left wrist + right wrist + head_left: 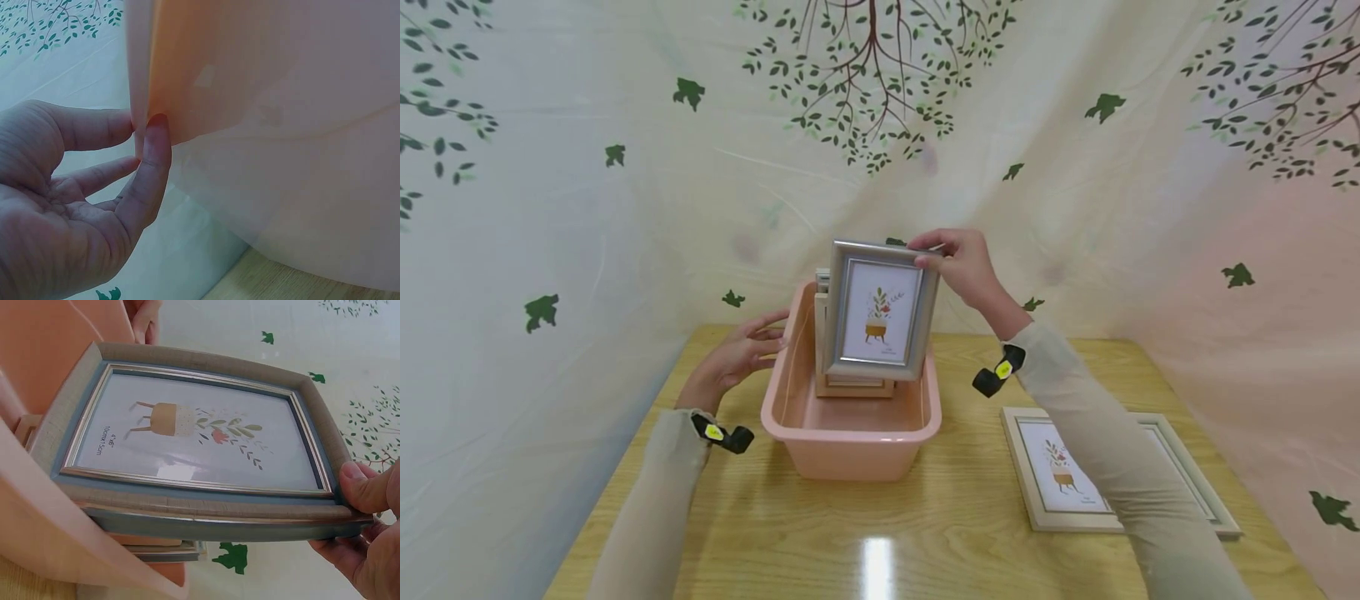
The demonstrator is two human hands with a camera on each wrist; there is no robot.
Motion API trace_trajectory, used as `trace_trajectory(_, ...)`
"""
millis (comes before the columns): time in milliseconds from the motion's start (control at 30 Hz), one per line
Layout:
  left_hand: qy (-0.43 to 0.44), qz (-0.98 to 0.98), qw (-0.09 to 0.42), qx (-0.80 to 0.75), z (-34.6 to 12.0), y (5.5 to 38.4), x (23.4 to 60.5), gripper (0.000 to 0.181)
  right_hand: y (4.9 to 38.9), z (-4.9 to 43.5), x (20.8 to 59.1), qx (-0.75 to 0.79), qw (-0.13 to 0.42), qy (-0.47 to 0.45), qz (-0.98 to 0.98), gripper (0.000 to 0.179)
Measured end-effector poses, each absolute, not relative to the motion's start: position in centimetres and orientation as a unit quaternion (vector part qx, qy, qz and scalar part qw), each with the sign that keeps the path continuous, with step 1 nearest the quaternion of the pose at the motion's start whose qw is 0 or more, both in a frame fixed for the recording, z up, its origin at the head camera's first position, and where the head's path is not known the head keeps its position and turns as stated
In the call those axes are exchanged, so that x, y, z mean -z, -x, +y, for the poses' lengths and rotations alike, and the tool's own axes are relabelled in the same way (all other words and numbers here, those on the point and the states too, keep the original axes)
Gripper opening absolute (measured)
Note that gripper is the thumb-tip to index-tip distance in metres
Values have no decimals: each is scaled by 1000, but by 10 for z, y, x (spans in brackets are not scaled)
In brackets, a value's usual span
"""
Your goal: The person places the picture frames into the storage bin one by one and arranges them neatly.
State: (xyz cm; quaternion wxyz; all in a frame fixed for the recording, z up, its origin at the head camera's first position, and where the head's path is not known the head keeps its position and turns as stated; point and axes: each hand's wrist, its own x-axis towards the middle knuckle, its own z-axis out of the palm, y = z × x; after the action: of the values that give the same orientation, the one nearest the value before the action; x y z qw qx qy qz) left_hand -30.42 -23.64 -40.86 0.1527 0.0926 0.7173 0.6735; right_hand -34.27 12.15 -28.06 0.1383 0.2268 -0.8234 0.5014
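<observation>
Table [760,533], Pink Tub [853,458], Silver Frame [880,310]

The tub stood on the table. At its mouth, the frame's long axis ran nearly upright (print [874,321] facing the head camera). The right hand [961,265] closed in a pinch on the frame's upper corner, the left hand [741,354] on the tub's rim.

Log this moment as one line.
right grip: holds gray picture frame by top corner; left grip: holds pink basin by rim; in basin: more frames; on table: flat frames
</observation>
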Motion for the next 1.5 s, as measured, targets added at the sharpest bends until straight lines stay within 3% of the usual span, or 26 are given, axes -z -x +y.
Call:
trace_trajectory(400, -85, 718, 155, -673, -236, 303, 405, 67, 347, 127, 293, -471, 69, -279, -834, 20)
trace_trajectory(733, -80, 713, 160, -678, -235, 304, 406, 67, 347, 128, 309, -431, 16, -271, -860, 24)
trace_trajectory(1500, -90, 711, 155, -680, -236, 305, 408, 67, 346, 121, 337, -383, -6, -323, -866, 32)
